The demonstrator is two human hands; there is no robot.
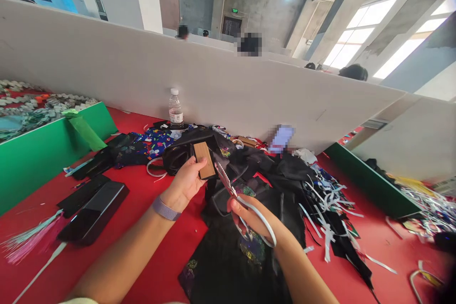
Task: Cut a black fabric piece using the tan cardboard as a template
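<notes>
My left hand is closed on a small tan rectangular card with black cloth at its edge, held up above the red table. My right hand grips a pair of scissors with white handles, its fingers through the loops and the blades pointing up-left toward the card. Beneath both hands lies a heap of black patterned fabric. A purple band sits on my left wrist.
A water bottle stands by the grey partition. Black cases and pink-teal tassels lie at left, white strips and scraps at right. Green dividers bound the table. People's heads show beyond the partition.
</notes>
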